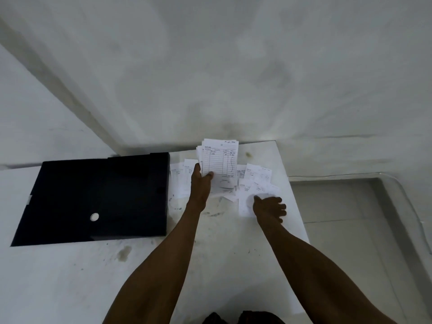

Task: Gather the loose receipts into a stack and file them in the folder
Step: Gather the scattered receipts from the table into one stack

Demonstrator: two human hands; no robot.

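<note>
My left hand [201,183] holds a small stack of white receipts [220,160] upright above the table, thumb pressed on the front sheet. My right hand [270,208] lies on a loose receipt [245,205] at the right, fingers curled over its edge. More loose receipts are scattered flat on the white table: some to the right [258,175] of the held stack, others to the left [181,176] of it. The black folder [98,197] lies shut and flat at the left, with a round white finger hole [94,217].
The white table [163,272] ends at its right edge [300,220], beyond which a grey floor with a raised border [350,206] lies lower. A white wall [210,66] rises just behind the table. Dark stains mark the tabletop.
</note>
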